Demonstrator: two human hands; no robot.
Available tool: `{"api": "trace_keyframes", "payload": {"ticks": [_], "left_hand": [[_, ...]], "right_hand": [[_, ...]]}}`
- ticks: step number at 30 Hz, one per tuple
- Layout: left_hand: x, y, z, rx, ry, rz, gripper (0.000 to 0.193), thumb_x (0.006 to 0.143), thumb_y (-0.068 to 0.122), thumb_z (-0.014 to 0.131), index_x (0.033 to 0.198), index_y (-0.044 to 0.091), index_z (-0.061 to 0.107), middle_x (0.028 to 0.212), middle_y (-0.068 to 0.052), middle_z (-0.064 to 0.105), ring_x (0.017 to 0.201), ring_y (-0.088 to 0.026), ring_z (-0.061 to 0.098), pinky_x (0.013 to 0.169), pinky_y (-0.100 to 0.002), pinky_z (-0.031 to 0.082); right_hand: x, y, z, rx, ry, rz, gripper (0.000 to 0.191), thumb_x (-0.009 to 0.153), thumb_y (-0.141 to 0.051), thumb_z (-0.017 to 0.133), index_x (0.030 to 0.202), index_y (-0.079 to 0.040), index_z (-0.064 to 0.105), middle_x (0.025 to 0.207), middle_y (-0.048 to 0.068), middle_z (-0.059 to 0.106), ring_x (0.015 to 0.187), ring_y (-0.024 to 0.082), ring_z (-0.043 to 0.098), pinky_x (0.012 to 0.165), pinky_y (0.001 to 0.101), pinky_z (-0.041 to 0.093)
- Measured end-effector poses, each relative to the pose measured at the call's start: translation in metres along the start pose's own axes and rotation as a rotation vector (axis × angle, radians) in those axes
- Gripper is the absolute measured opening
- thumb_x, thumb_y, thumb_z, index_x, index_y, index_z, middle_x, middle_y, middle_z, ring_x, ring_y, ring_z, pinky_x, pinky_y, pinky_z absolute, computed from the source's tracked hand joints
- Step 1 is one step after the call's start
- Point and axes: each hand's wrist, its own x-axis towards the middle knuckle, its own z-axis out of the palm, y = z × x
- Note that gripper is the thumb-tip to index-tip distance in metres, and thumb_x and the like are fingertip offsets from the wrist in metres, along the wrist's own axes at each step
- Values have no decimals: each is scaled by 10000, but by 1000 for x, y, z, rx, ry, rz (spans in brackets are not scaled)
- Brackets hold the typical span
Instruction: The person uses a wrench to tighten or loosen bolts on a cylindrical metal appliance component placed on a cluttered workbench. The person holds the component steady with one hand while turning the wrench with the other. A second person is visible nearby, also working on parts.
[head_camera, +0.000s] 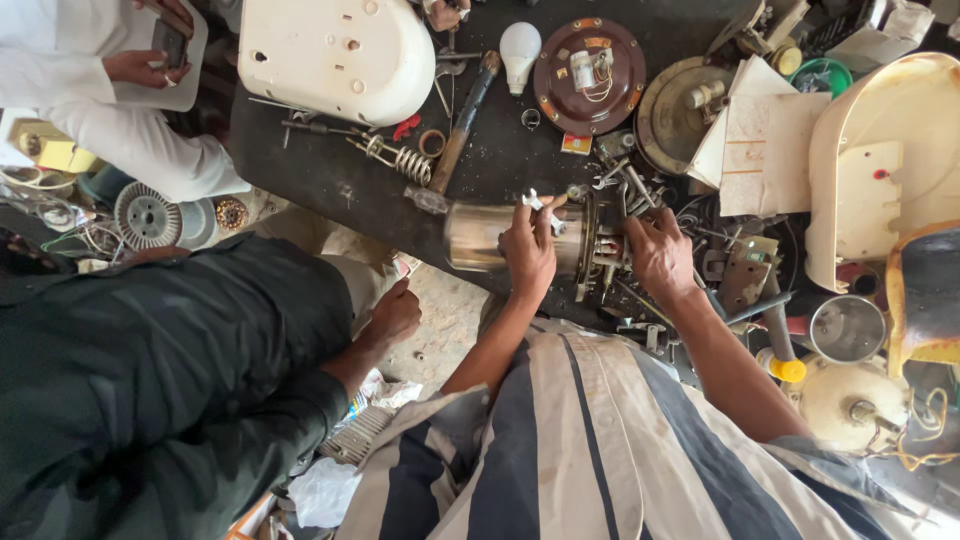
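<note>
The left hand rests on a shiny metal cylinder lying on its side at the near edge of the dark counter, its grip closed on a small white part. The right hand is curled against the motor assembly at the cylinder's end (what its grip holds cannot be told). A steel cup stands to the right, contents not discernible.
</note>
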Motion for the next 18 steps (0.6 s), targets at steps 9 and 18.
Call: {"api": "trace_keyframes", "payload": {"ticks": [9,18], "left_hand": [[3,11,24,16,-115,-33,101,1065,65,593,1097,1,522,1051,-116,796,707,-200,747,579,-330,529],[14,22,17,135,-64,74,248,1025,48,601,1259,5,669,1063,-123,797,730,-234,688,696,-345,542]], "right_hand": [[-5,-8,6,-49,63,29,113,1003,-201,645,996,-89,631,941,83,751,1157,329,635,716,443,615],[-2,-21,0,11,87,65,127,952,-192,671,1009,-85,637,949,85,752,1121,327,639,697,437,604]]}}
